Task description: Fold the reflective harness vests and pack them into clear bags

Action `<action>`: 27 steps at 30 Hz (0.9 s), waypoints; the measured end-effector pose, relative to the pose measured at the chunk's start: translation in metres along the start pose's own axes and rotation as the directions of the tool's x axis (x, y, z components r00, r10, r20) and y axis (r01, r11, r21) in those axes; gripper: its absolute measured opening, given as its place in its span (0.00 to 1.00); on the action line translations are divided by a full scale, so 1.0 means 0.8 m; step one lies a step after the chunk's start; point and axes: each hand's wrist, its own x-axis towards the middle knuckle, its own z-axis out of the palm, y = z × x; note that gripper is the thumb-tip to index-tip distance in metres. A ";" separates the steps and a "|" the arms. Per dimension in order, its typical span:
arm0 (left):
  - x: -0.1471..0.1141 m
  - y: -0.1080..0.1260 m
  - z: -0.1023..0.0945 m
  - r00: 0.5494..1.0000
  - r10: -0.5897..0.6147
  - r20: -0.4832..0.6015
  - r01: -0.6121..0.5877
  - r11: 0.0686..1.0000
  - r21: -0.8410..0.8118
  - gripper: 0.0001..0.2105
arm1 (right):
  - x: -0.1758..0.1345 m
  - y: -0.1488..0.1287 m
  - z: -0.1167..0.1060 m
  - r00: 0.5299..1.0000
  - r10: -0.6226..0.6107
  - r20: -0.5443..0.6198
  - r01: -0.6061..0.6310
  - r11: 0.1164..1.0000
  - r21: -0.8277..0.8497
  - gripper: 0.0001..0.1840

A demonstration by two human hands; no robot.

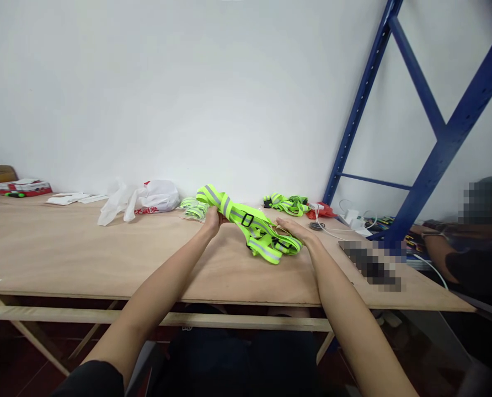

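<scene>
A neon-yellow reflective strap vest (259, 220), with grey stripes and black buckles, is bunched up between my hands above the table. My left hand (214, 221) is closed around its narrower left end, where the straps gather and stick out past the fist. At the looser right end, my right hand (296, 229) grips the folded straps; its thumb and part of the fingers are hidden behind them. Another vest of the same kind (287, 204) lies in a heap behind my right hand. Beyond my left hand are folded yellow-and-grey bundles in clear wrapping (194, 208).
On the wooden table (105, 253) are a white plastic bag (159, 196), white sheets (74, 198), a red-and-white box (22, 187) and a cable (317, 226). A blurred dark flat object (370, 264) lies right. A blue metal frame (436, 138) stands there, with another person's arm (438, 253) beyond.
</scene>
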 end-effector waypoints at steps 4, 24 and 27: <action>0.009 0.011 -0.009 0.995 0.033 -0.094 -0.036 0.999 -0.033 0.06 | -0.002 -0.011 0.001 0.962 -0.063 0.266 0.048 0.997 0.060 0.29; 0.007 0.046 -0.039 0.988 -0.134 0.073 0.138 0.989 -0.059 0.31 | 0.007 -0.024 0.048 0.922 0.046 0.385 0.010 0.990 -0.141 0.11; 0.013 0.048 -0.049 0.983 -0.181 0.027 0.182 0.983 -0.023 0.33 | 0.004 -0.021 0.038 0.939 0.052 0.341 -0.014 0.994 -0.111 0.10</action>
